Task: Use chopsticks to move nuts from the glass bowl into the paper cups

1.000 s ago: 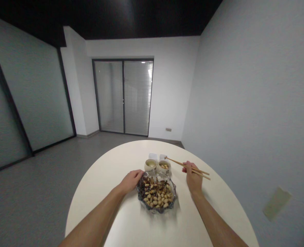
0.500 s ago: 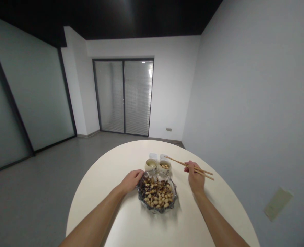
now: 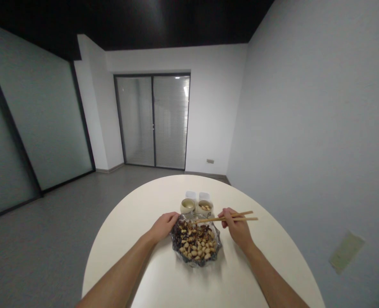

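A glass bowl (image 3: 220, 246) with a wavy rim holds pistachios (image 3: 199, 249) at the near side and dark seeds (image 3: 185, 231) at the far left. My left hand (image 3: 163, 225) grips the bowl's left rim, its fingertips partly hidden behind the edge. In my right hand (image 3: 236, 226) is a pair of chopsticks (image 3: 241, 217), slanting left with the tips over the far part of the bowl. Just behind the bowl stand two small cups: the left cup (image 3: 187, 206) looks empty inside, and the right cup (image 3: 205, 209) contains some pale nuts.
Two small clear plastic containers (image 3: 204, 196) stand behind the cups. Everything rests on a round white table (image 3: 138, 205). A grey-white wall (image 3: 292, 128) runs close along the right, and glass doors (image 3: 153, 122) with blinds are at the back.
My right hand has moved left and slightly down, bringing the chopstick tips from behind the right cup to over the bowl. My left hand stays on the rim.
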The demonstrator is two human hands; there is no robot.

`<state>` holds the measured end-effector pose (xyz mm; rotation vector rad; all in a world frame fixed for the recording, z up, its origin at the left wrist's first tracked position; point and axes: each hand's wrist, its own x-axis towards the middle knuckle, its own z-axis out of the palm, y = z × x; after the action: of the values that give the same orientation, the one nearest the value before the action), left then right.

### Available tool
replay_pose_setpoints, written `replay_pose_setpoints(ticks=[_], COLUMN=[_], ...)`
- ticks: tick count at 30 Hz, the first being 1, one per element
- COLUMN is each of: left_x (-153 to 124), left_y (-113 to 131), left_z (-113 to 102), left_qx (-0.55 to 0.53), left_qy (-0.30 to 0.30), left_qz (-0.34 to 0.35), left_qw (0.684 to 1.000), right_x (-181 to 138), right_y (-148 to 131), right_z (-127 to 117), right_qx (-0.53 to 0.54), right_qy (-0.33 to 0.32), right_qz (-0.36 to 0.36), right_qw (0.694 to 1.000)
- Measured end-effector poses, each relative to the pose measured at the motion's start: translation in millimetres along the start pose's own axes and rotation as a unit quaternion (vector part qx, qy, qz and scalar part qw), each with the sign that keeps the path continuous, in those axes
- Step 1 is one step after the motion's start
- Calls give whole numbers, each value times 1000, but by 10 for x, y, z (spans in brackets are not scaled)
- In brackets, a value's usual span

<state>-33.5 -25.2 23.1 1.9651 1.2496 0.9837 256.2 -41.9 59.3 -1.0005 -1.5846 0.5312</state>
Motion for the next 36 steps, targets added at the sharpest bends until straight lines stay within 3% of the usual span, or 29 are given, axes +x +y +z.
replay_pose_setpoints(ticks=[13, 22, 30, 36], left_x=[7, 8, 4, 7], left_y=[28, 44, 52, 40], left_z=[-6, -15, -14, -10], left_qx=[18, 10, 13, 9], left_qy=[0, -5, -4, 0], left_qz=[-1, 2, 1, 0], left_qw=[1000, 1000, 1000, 1000], right_x=[-81, -100, -120, -135], right_y=[47, -96, -184, -230], right_z=[124, 102, 95, 87], right_qx=[-13, -60, -96, -128], right_qy=[-68, -94, -162, -175], right_qz=[4, -83, -120, -152], right_qw=[998, 990, 975, 964])
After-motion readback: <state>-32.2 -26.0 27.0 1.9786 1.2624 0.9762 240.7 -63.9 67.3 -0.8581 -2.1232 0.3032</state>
